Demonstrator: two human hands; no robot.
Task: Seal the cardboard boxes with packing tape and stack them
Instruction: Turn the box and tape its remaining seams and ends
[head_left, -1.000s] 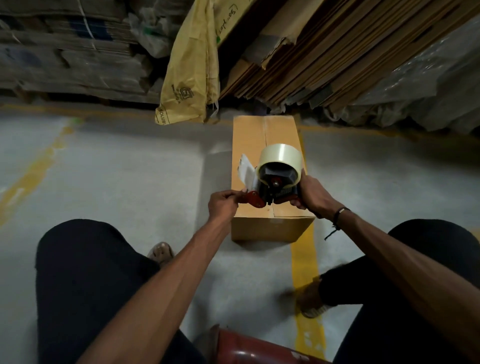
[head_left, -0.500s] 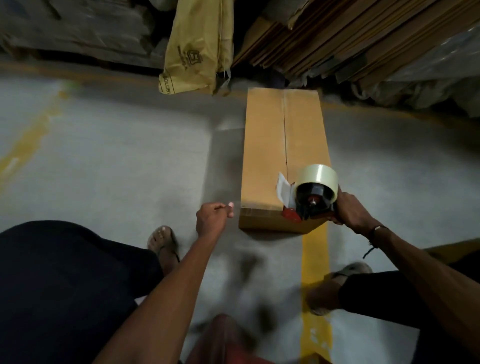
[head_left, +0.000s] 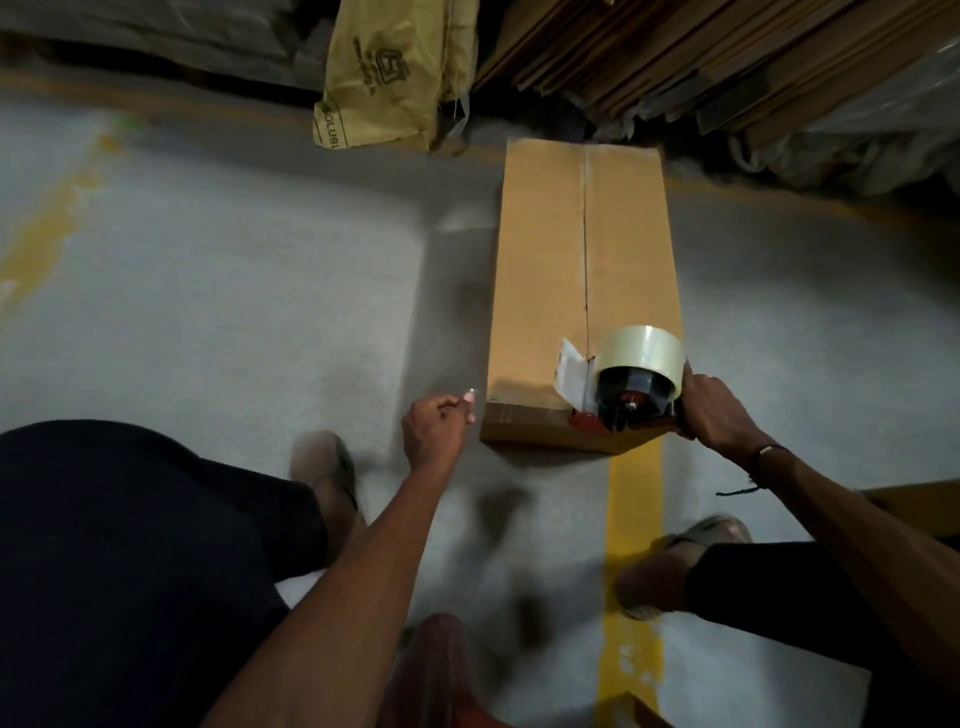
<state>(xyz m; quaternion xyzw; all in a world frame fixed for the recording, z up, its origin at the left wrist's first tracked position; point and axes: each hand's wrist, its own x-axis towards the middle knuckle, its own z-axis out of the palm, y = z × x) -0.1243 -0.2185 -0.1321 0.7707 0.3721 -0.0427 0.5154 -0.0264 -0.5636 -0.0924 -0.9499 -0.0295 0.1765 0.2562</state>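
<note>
On the grey concrete floor (head_left: 234, 291), with a yellow line (head_left: 634, 519) (flattened cardboard stacked behind), the long box (head_left: 545, 291) lay pointing away from the person. Right hand (head_left: 714, 413) gripped the tape dispenser (head_left: 631, 389) at its near end; left hand (head_left: 434, 434) curled, apparently pinching tape.

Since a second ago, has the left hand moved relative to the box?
Yes. The left hand has come off the cardboard box, leftward past its near left corner, and is now apart from it over the floor. The right hand holds the tape dispenser.
</note>
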